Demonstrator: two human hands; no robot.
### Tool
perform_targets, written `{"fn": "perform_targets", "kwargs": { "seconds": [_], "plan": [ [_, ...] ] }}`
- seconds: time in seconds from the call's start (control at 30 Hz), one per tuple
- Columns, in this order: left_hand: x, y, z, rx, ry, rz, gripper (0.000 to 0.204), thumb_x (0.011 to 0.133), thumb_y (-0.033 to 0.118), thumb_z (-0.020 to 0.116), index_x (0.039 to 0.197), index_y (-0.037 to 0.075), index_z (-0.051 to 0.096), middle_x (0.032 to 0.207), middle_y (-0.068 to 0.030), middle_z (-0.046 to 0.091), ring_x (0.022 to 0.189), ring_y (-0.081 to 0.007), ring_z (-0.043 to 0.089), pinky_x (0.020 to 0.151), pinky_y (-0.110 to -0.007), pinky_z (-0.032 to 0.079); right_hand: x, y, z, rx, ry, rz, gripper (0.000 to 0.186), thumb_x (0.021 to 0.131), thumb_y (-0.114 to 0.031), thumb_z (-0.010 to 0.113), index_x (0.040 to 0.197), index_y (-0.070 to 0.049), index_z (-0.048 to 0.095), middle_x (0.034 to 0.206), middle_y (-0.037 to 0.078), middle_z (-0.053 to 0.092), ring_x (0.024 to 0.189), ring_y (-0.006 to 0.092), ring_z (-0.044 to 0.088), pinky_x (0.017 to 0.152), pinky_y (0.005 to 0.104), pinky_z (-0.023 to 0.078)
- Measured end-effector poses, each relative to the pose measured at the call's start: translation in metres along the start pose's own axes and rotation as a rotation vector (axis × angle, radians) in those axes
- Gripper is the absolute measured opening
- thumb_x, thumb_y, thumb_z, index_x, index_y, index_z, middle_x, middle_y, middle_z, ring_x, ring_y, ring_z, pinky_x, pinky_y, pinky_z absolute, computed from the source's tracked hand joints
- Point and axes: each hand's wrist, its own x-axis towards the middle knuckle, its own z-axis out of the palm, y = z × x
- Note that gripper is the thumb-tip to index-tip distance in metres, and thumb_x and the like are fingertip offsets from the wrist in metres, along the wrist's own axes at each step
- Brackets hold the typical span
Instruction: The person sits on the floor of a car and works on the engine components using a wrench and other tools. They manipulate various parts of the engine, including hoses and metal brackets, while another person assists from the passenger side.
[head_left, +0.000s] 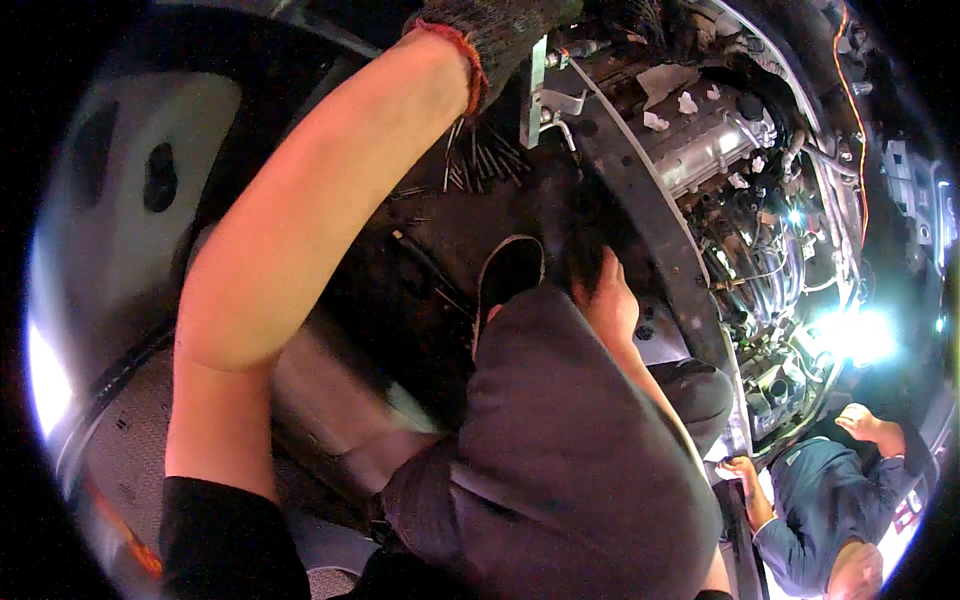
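Thin dark wires [484,160] already show free ends, silver metal bracket [532,105] seems still fixed, and I cannot tell what dark-gloved left hand [500,40] or right hand [612,298] grips.

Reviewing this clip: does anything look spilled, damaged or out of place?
Pale crumpled scraps sit scattered over the engine, standing out against its metal. Near the gloved left hand, thin dark pieces splay in disorder, too dim to identify. No clear spill shows.

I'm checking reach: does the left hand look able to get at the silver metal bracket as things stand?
Probably yes: the gloved left hand appears close beside the silver metal bracket, with nothing visible between them.
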Motion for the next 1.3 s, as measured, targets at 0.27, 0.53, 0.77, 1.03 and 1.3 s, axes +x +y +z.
{"fn": "perform_targets", "kwargs": {
  "seconds": [0.27,0.53,0.77,1.03,1.3],
  "plan": [
    [-0.005,0.025,0.014,-0.015,-0.038,0.012,0.016,0.085,0.016,0.065,0.093,0.003,0.067,0.077,-0.0049,0.062,0.071,-0.0136,0.056,0.064,-0.030,0.045,-0.014,0.022,-0.034,0.022,0.076,-0.099,0.031,0.080,-0.020,0.069,0.105,-0.004,0.062,0.111,0.016,0.060,0.095,0.0396,0.061,0.080,0.0448,0.052],
    [-0.087,0.149,0.056,0.200,-0.247,0.003,0.023,0.078,0.018,0.071,0.093,0.001,0.068,0.082,-0.0083,0.065,0.073,-0.0197,0.061,0.068,-0.034,0.050,-0.133,0.040,-0.143,1.373,0.007,0.268,0.008,0.083,-0.009,0.053,0.090,-0.004,0.054,0.107,0.010,0.066,0.103,0.0194,0.059,0.093,0.0334,0.046],
    [-0.170,0.229,0.089,0.272,-0.437,0.150,0.026,0.083,0.022,0.062,0.096,0.000,0.061,0.080,-0.0120,0.062,0.069,-0.0217,0.063,0.062,-0.036,0.056,-0.193,0.010,-0.206,2.277,0.134,0.081,0.040,0.094,-0.026,0.055,0.130,-0.008,0.055,0.123,0.011,0.063,0.112,0.0295,0.060,0.094,0.0499,0.048],
    [-0.237,0.221,0.118,0.048,-0.462,0.156,0.027,0.087,0.029,0.060,0.092,0.002,0.063,0.077,-0.0095,0.062,0.068,-0.0211,0.059,0.061,-0.034,0.049,-0.205,-0.039,-0.303,1.468,0.499,-0.213,0.045,0.087,-0.002,0.057,0.132,-0.004,0.052,0.110,0.007,0.062,0.093,0.0159,0.061,0.076,0.0303,0.053],
    [-0.214,0.197,0.145,-0.382,-0.703,-0.020,0.013,0.080,0.021,0.062,0.079,0.008,0.057,0.069,-0.0058,0.055,0.060,-0.0207,0.054,0.057,-0.033,0.045,-0.250,0.026,-0.284,1.539,0.697,-0.043,0.040,0.088,-0.012,0.056,0.126,0.000,0.056,0.103,0.009,0.065,0.078,0.0167,0.063,0.062,0.0264,0.051]
  ]
}}
